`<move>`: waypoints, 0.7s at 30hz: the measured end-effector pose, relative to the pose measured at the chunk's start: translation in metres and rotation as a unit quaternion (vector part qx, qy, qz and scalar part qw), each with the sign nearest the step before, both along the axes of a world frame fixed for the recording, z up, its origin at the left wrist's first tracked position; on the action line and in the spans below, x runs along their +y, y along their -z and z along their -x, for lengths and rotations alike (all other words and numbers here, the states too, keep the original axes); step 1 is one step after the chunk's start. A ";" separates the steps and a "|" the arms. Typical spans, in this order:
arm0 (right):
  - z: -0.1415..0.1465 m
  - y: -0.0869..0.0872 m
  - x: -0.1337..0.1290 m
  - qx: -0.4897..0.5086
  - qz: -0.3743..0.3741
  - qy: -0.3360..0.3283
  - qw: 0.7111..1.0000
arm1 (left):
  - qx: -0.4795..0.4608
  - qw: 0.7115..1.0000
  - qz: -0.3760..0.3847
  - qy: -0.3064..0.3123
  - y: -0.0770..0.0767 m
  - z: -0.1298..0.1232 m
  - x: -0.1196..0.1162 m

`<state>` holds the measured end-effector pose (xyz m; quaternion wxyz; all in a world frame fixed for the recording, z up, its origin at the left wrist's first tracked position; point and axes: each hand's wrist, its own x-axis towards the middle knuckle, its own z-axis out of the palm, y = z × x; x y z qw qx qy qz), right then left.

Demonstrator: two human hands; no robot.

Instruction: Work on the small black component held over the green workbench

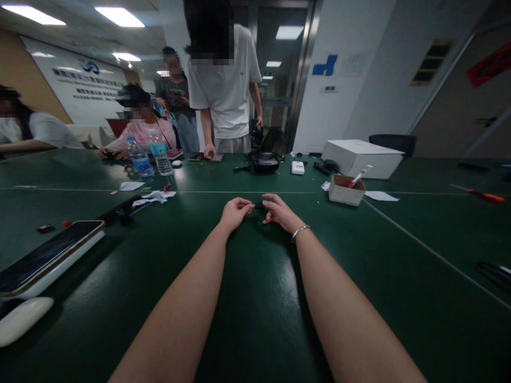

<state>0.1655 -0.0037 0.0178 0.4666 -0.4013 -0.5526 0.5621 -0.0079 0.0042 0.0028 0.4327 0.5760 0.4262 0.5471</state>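
Note:
Over the middle of the green table (255,276), my left hand (236,214) is closed in a pinch on the silver end of a small black object (258,205). The object is too small for me to tell its kind; it looks like a short stick with a metal tip. My right hand (281,214), with a silver bracelet (300,233) at the wrist, is at the black end. Its fingers are bent and apart, and I cannot tell whether a fingertip touches the object.
To the left lie a phone (51,255) on a white box and a white mouse (26,319). Two water bottles (160,154), a small carton (346,190), a white box (363,157) and an orange-handled screwdriver (485,195) lie farther off. A person (227,90) stands opposite.

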 end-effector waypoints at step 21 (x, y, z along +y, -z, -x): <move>0.001 0.002 0.003 -0.039 -0.005 0.013 0.999 | -0.001 1.000 0.002 -0.023 -0.001 -0.002 0.000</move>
